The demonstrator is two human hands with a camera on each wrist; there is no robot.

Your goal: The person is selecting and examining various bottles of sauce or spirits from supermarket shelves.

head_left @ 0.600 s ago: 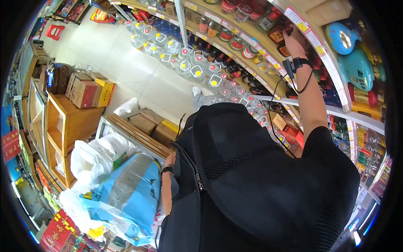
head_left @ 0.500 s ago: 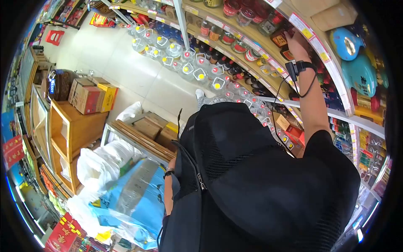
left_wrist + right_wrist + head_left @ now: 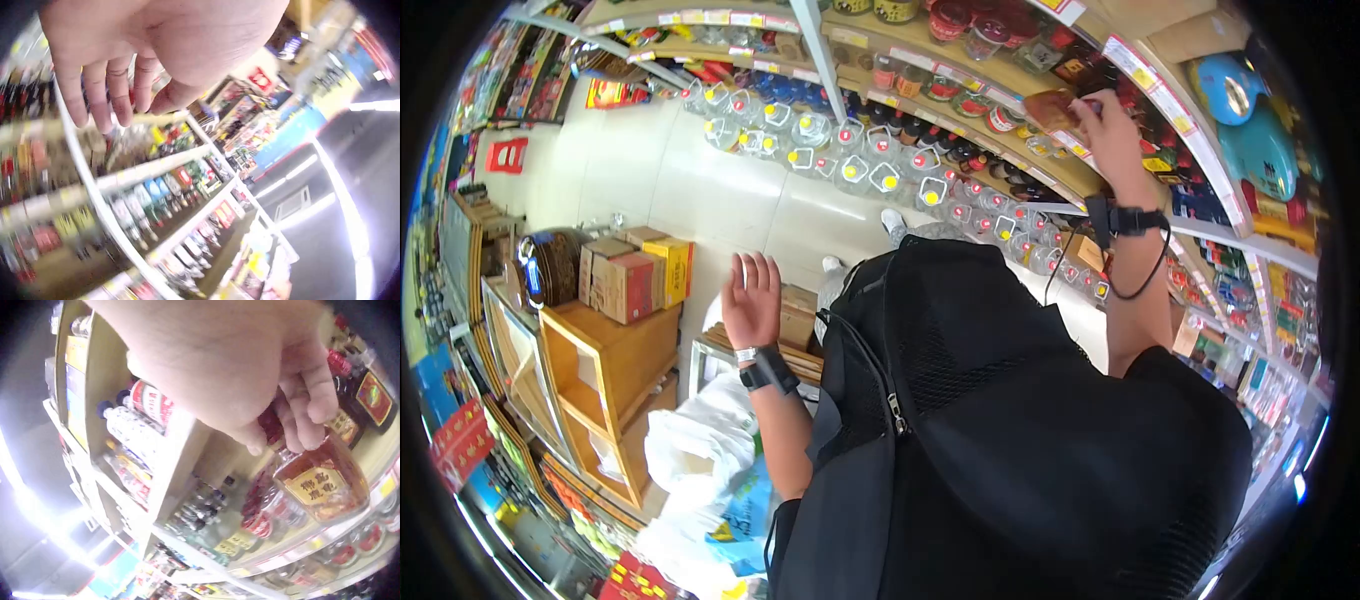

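Observation:
My right hand (image 3: pixel 1118 140) grips a flat glass bottle of amber liquor (image 3: pixel 334 478) by its dark red neck, in front of the shelf. The bottle has a gold label with dark characters and hangs tilted, its base pointing away from the palm. Behind it in the right wrist view stand dark bottles with red caps (image 3: pixel 375 400). In the head view my left hand (image 3: pixel 752 305) is raised over the boxes and holds nothing, its fingers extended. The left wrist view shows the same palm and fingers against blurred shelves.
Curved shelves (image 3: pixel 960 60) of jars and bottles run along the right. Clear jugs with red and yellow caps (image 3: pixel 855 172) line the floor below. At left are a wooden cabinet (image 3: pixel 635 350), cardboard boxes (image 3: pixel 625 280) and white plastic bags (image 3: pixel 700 440).
The right hand has drawn the amber bottle out from the shelf. My left hand has lifted from beside the stacked boards, up and forward, fingers spread out.

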